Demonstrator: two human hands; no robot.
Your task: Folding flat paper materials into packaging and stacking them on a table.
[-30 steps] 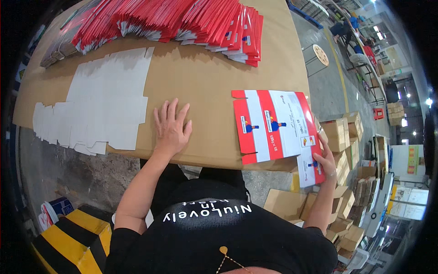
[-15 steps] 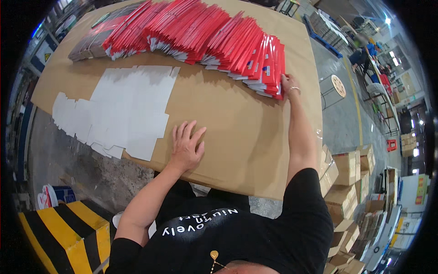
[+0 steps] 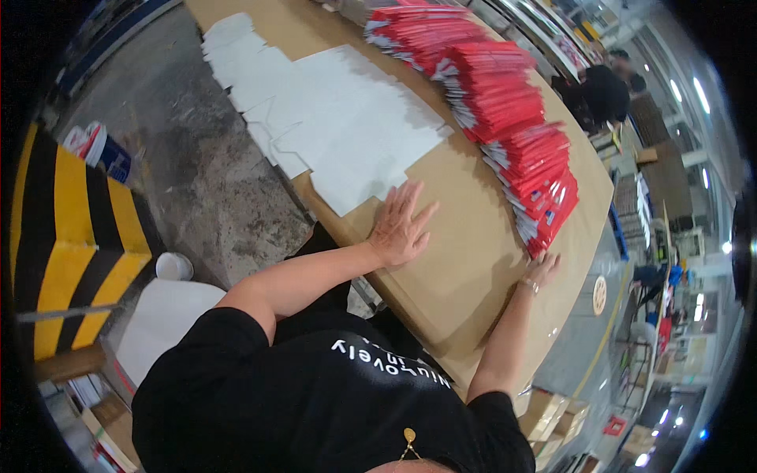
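My left hand (image 3: 400, 229) rests palm down on the brown-covered table (image 3: 465, 229), fingers spread, with nothing in it. Its fingertips lie beside the near corner of the flat white cardboard sheets (image 3: 355, 110), which overlap with notched edges. My right hand (image 3: 542, 270) is at the near end of a long row of flat, glossy red packets (image 3: 512, 102) with white edges. Its fingertips touch the last packet, fingers apart and not wrapped round it. The packets lean on one another in a curved, fanned row along the table's far right side.
A yellow-and-black striped block (image 3: 75, 236) stands at left, near a blue-and-white bucket (image 3: 110, 154) and a white tub (image 3: 173, 266). Cardboard boxes (image 3: 548, 418) sit beyond the table's near right edge. A round-topped stool (image 3: 599, 295) stands farther right. A person in dark clothes (image 3: 603, 94) is behind the table.
The view has turned, so the table and packets appear swung round to the right. My right hand stays at the row's end. My left hand remains flat on the table, now closer to the white sheets.
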